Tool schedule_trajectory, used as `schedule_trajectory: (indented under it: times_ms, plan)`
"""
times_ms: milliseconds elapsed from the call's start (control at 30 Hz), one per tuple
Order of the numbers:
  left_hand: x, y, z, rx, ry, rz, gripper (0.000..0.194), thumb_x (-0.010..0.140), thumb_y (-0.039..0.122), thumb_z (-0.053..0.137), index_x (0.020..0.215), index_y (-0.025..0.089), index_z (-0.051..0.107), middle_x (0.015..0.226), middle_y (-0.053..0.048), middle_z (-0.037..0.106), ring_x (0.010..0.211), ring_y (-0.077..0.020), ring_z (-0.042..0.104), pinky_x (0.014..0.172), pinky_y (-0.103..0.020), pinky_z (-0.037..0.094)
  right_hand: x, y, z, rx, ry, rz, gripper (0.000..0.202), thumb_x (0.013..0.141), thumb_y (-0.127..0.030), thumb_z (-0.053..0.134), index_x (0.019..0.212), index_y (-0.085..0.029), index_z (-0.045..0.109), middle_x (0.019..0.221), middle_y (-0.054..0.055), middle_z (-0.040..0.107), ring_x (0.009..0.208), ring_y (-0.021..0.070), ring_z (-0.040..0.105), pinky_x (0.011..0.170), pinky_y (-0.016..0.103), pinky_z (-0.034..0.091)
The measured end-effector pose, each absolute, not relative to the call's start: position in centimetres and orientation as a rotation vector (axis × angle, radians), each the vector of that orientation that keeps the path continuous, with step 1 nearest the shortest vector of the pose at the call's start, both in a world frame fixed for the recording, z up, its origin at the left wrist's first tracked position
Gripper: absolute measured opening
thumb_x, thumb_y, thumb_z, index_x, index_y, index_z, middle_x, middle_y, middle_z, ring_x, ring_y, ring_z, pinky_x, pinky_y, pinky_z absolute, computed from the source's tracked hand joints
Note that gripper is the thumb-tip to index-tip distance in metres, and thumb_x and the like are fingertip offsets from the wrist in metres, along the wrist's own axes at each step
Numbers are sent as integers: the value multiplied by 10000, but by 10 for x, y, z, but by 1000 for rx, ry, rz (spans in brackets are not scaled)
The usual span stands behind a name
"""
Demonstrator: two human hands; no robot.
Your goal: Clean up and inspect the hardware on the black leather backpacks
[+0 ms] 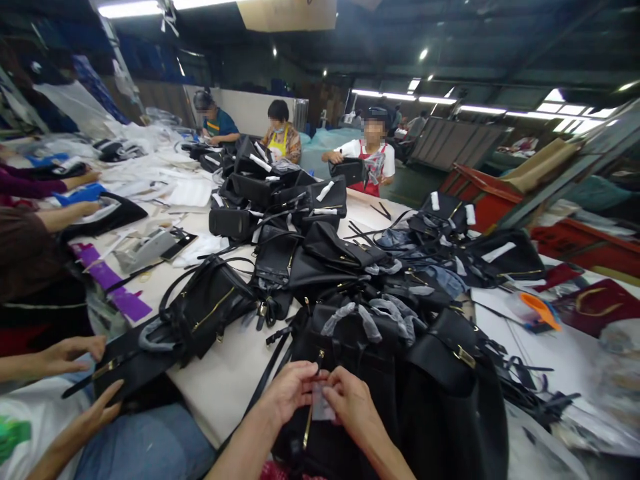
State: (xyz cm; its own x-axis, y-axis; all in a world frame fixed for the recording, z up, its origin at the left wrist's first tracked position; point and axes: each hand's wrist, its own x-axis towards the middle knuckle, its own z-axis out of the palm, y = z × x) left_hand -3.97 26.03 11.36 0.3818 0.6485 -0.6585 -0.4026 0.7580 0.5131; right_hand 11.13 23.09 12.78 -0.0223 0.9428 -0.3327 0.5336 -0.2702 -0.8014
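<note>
In front of me a black backpack point(370, 373) leans at the table edge, its top handle wrapped in clear plastic. A gold zipper point(307, 430) runs down its front. Over that zipper my left hand point(295, 387) and my right hand point(347, 400) meet, fingers closed. Between them is a small translucent plastic piece point(323, 405), its lower part hanging below the fingertips. What else the fingers cover is hidden. Another black backpack point(450, 393) with a gold clasp stands close by my right forearm.
Black bags point(325, 257) pile up across the table point(220, 393). A co-worker's hands point(75, 360) rest on a black bag point(195, 313) at left. Other people sit or stand around the far side. Red bins point(475, 193) stand at right, near an orange object point(543, 310).
</note>
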Motion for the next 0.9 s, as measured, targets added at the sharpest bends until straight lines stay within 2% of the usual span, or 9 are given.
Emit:
schedule_trajectory:
  times_ms: [33,133,233,367,500,567,633,733,900]
  plan:
    - [-39,260,113,291,962,685,281,624,276,785,750,167,559,865,-86,747,756,-204,682,707,-331,501,111,230,127,-1807,-1497,1247,24,750,-238,476,731,-232,463,511,-73,472,426,129,526,397,205,418]
    - [-37,261,111,310,946,701,284,601,278,806,704,157,571,811,-77,734,683,-180,659,668,-312,494,111,227,126,-1769,-1327,1288,130,764,-337,498,837,-231,487,515,-85,476,440,148,558,379,213,442]
    - [-35,261,109,351,942,726,270,555,247,825,632,131,594,646,-36,678,575,-137,608,601,-262,457,112,223,128,-1685,-1191,1388,168,779,-375,514,846,-221,509,509,-71,524,424,143,561,375,203,422]
    - [-32,262,105,378,981,755,260,510,220,835,560,125,598,498,28,573,472,-99,533,533,-239,421,117,220,135,-1431,-1215,1576,170,774,-327,544,805,-179,623,639,-6,619,545,136,594,493,216,473]
    - [-32,263,108,371,1000,763,247,524,211,832,537,126,602,487,14,584,473,-106,545,515,-233,423,122,217,137,-1359,-1221,1623,322,729,-221,553,1028,-185,667,883,41,691,794,179,658,673,251,520]
    - [-32,263,112,356,993,761,207,554,189,818,562,118,624,561,-26,649,541,-123,595,571,-238,464,125,216,137,-1423,-1368,1495,266,727,-197,552,961,-188,677,771,12,674,712,163,637,635,233,487]
    - [-33,262,114,329,986,751,159,590,167,796,610,112,648,683,-72,711,631,-145,640,656,-261,503,127,216,137,-1517,-1528,1268,134,764,-229,550,795,-190,675,673,-6,636,641,149,590,618,231,451]
    - [-35,262,114,290,982,740,118,632,147,766,666,116,657,776,-97,736,713,-174,671,726,-298,522,127,217,136,-1608,-1569,1067,277,833,-352,511,640,-192,630,728,28,653,706,174,592,671,250,446]
    - [-34,261,109,263,996,733,177,643,148,766,625,146,590,631,-30,678,610,-156,645,669,-292,507,118,224,125,-1836,-1459,1199,426,891,-449,377,637,-193,603,615,27,604,606,169,584,568,240,433]
